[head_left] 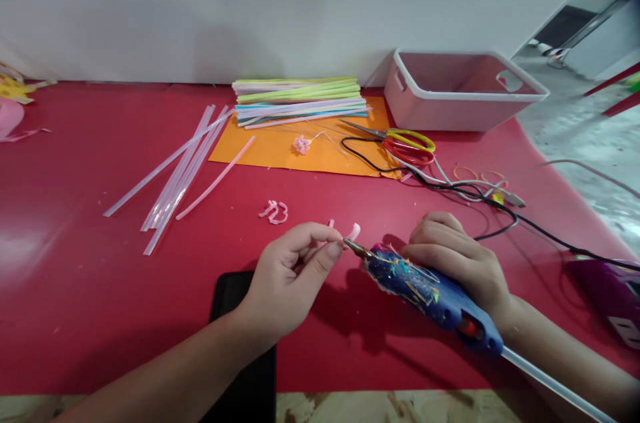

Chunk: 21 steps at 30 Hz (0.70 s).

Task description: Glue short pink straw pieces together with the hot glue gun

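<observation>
My right hand point(457, 256) is wrapped round a blue hot glue gun point(420, 286), its body smeared with dried glue and coloured bits. A clear glue stick point(555, 383) sticks out of its back end. My left hand point(295, 276) pinches a small curled pink strip point(353, 232) between thumb and forefinger. The gun's metal nozzle point(356, 248) points left and meets the strip at my fingertips; whether it touches cannot be made out. Several short curled pink pieces point(274, 211) lie on the red table beyond my left hand. A small pink flower point(302, 145) on a thin stem rests on an orange envelope point(270, 149).
Clear glue sticks point(185, 176) and a pink pipe cleaner point(216, 177) lie left. Coloured pipe cleaners point(300, 99) are stacked behind. Scissors point(410, 145), tangled cables point(465, 189) and a pink bin point(450, 109) stand right. A black flat object point(250, 369) lies under my left forearm.
</observation>
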Motion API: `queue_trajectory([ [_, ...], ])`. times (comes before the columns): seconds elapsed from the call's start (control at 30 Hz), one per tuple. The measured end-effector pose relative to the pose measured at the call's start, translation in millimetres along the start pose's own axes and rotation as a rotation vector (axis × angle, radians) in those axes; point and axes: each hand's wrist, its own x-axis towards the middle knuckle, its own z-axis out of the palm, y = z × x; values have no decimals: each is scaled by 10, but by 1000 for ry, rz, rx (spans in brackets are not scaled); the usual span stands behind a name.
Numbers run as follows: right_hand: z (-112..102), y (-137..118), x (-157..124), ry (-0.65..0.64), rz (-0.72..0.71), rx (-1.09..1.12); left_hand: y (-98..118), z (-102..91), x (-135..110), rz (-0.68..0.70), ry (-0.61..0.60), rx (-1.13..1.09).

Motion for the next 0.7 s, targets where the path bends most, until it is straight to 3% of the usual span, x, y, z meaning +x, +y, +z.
queue_trajectory([
  [0.5,19,9,5,-8,22,172,8,-1,-14,112,3,51],
  [0.7,19,-8,6,-31,4,166,-43,-49,7,249,-67,134],
])
